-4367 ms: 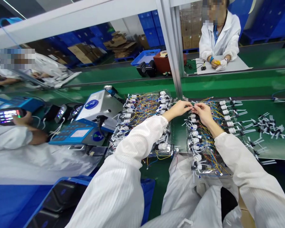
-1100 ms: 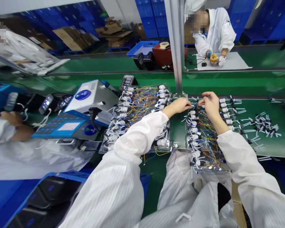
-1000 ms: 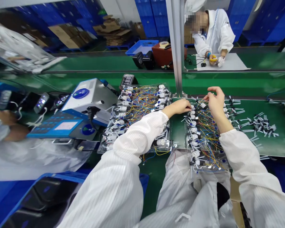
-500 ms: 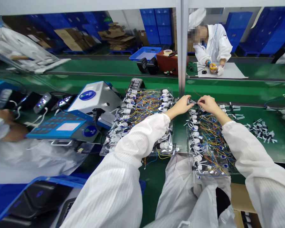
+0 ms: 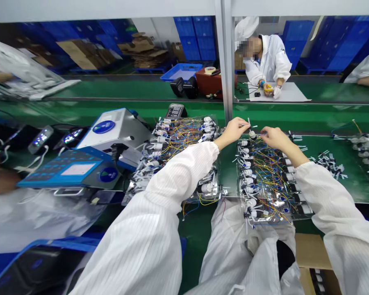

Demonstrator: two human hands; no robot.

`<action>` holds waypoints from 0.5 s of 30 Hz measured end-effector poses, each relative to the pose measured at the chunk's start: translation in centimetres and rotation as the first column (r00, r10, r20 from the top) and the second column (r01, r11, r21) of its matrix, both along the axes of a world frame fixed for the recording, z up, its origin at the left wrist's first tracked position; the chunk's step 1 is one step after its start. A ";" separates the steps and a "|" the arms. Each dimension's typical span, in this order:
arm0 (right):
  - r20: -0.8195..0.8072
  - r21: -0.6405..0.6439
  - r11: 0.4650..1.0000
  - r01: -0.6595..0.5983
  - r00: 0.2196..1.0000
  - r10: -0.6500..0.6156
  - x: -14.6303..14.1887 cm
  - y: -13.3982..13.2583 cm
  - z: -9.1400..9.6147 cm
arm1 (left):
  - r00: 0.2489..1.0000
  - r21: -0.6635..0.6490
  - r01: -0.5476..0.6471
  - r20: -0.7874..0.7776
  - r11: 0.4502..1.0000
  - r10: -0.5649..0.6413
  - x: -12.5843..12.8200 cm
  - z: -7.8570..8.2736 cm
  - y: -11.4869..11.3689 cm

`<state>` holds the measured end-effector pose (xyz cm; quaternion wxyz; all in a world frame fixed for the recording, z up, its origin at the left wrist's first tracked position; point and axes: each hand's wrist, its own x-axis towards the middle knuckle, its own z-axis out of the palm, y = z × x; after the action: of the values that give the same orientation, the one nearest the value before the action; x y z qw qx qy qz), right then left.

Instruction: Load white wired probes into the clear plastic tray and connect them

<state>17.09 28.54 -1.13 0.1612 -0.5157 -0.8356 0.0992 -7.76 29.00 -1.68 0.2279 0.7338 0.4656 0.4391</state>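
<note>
In the head view, the left hand (image 5: 233, 132) is reaching over the bench (image 5: 230, 174) with its fingers closed narrowly around a thin white strip (image 5: 248, 122), though it is hard to tell how firmly the strip is held. The right hand (image 5: 275, 138) is stretching in from the other side, its fingertips (image 5: 264, 137) drawn narrow just beside a small white wired part (image 5: 252, 134), and whether they are gripping it cannot be seen. That part is sitting at the far edge of a clear plastic tray (image 5: 240, 192) crowded with white wired parts and a tangle of coloured wires (image 5: 269, 172). A second loaded tray (image 5: 217, 176) is lying just to the left. The main risk is a snag: a loose wire could catch on a finger or a sleeve and drag a part out of line. Pinching so small a strip could also let it slip and drop into the tangle, where it would be hard to spot. Right of the hands, a pile of loose black-and-white clips (image 5: 329, 166) is lying near the right sleeve (image 5: 326, 205), where a careless sweep of the arm could scatter it.
</note>
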 end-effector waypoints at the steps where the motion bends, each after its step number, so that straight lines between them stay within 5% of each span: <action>1: 0.039 -0.019 1.000 -0.006 0.999 0.007 0.4 -0.2 0.2 | 1.000 -0.029 -0.001 0.028 1.000 0.002 0.1 -0.1 0.3; 4: 0.042 -0.041 0.997 -0.063 0.997 0.064 1.0 -0.8 0.7 | 0.994 -0.121 0.093 0.077 0.988 -0.084 0.2 -0.2 1.0; 10: -0.020 0.235 0.963 -0.130 0.990 0.138 0.3 -1.0 0.2 | 0.978 -0.140 0.188 0.118 0.972 -0.173 1.4 0.1 1.4; 15: -0.295 0.095 0.971 -0.220 0.925 0.238 -0.3 -0.7 -0.2 | 0.970 -0.284 0.157 0.222 0.946 -0.094 1.9 0.8 1.5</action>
<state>16.76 27.83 -1.32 0.2909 -0.3879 -0.8578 0.1704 -5.82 30.45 -0.87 0.4110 0.6697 0.4528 0.4215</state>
